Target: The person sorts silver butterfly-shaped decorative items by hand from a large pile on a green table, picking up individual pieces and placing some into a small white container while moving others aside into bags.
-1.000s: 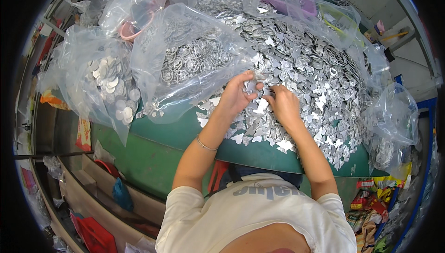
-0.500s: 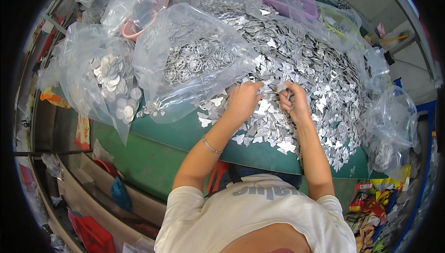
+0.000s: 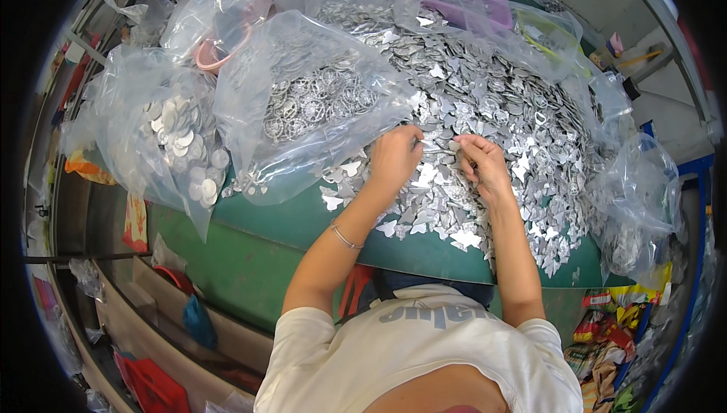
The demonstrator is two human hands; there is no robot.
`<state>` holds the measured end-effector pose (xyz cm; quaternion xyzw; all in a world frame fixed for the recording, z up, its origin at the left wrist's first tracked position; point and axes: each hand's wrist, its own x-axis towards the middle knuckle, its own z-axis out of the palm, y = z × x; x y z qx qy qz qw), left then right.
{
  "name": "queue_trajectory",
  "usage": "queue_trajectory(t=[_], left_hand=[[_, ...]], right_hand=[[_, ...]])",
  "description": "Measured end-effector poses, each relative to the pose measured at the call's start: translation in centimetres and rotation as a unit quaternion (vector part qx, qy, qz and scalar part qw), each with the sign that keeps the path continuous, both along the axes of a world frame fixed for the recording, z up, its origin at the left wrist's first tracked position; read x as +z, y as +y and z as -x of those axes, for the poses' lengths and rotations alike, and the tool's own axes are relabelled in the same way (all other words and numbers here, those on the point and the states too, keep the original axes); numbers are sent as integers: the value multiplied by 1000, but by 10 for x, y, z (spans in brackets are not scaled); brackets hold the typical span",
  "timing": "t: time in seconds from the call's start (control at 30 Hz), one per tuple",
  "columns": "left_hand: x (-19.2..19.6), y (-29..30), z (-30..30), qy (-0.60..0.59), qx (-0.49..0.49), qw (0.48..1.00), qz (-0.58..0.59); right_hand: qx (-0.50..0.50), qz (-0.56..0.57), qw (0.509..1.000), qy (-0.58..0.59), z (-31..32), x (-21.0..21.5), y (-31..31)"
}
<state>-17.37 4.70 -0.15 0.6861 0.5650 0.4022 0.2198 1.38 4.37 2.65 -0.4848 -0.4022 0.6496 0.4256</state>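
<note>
A big heap of small shiny metal pieces [image 3: 500,110], many of them heart or star shaped, covers a green table [image 3: 303,220]. My left hand [image 3: 394,157] rests on the heap's near edge with its fingers curled and pinched on one small silver piece [image 3: 433,143]. My right hand [image 3: 482,163] is close beside it, fingertips pinched toward the same spot; the two hands almost touch. A thin bracelet sits on my left wrist.
A clear plastic bag of ring-shaped metal parts [image 3: 314,99] lies left of my hands. Further left is a bag of round metal discs [image 3: 178,144]. More clear bags [image 3: 632,201] hang at the right. A purple tub [image 3: 473,8] stands behind. Coloured wrappers [image 3: 606,337] lie lower right.
Both hands have shifted slightly on the heap and drawn closer together, fingertips now meeting over one piece. The bags and the heap have stayed put.
</note>
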Motion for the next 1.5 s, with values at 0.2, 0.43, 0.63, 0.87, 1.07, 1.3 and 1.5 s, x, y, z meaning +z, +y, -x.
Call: queue_trajectory(t=[0.2, 0.43, 0.63, 0.87, 1.07, 1.3, 1.5], left_hand=[[2, 13, 10, -403, -63, 907, 105], [12, 11, 19, -735, -160, 610, 250], [7, 10, 26, -573, -151, 758, 273], [16, -11, 27, 104, -59, 991, 64], [23, -19, 23, 182, -36, 980, 66], [20, -13, 14, 130, 13, 991, 15], [18, -6, 11, -36, 89, 992, -86]], right_hand=[[86, -211, 920, -319, 24, -4, -10], [86, -347, 774, -523, 61, -11, -18], [-5, -70, 991, -116, 24, -14, -4], [41, -22, 997, 55, 17, 6, 3], [131, -270, 827, -476, 51, -3, 2], [84, -282, 839, -458, 42, -7, 0], [112, -224, 807, -534, 12, 14, -11]])
